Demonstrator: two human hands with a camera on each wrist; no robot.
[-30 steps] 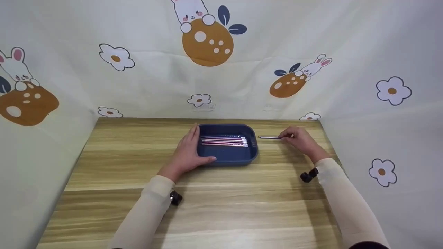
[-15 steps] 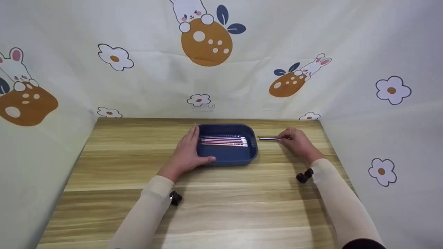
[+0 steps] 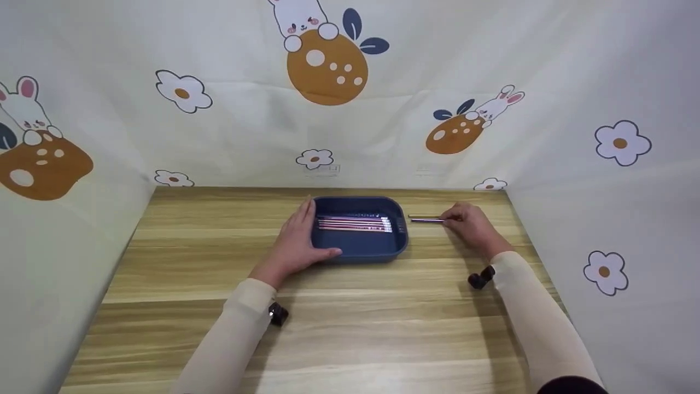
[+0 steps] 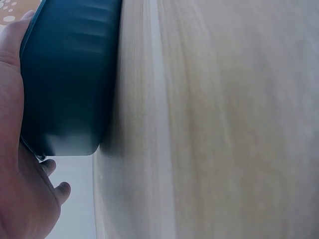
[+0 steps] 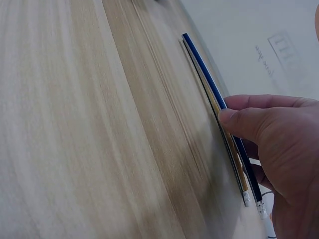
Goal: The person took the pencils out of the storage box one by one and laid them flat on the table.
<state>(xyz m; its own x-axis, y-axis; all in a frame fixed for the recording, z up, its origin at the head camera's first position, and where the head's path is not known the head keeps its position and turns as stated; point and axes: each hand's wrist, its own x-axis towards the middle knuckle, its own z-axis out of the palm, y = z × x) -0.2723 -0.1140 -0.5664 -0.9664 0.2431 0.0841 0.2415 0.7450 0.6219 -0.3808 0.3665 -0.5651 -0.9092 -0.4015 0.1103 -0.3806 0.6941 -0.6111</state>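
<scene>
A dark blue plastic box (image 3: 358, 257) stands on the table. My left hand (image 3: 295, 241) grips its left end, thumb along the front rim and fingers at the back left corner; the left wrist view shows the box's side (image 4: 70, 84) against that hand. Inside the box lie several striped pencils (image 3: 353, 224) side by side, white erasers to the right. Right of the box, my right hand (image 3: 467, 224) pinches a dark blue pencil (image 5: 204, 67) between thumb and fingers. Close beside it lies a second pencil (image 5: 241, 181), gold and dark; whether the fingers touch it I cannot tell.
The wood-grain table (image 3: 350, 328) stretches in front of the box. Pale cloth (image 3: 235, 126) printed with rabbits and flowers hangs behind and at both sides. Small black cameras (image 3: 278, 314) sit on both wrists.
My right hand has shifted slightly left and toward me with the dark blue pencil; the second pencil now shows apart behind it. My left hand and the box have stayed put.
</scene>
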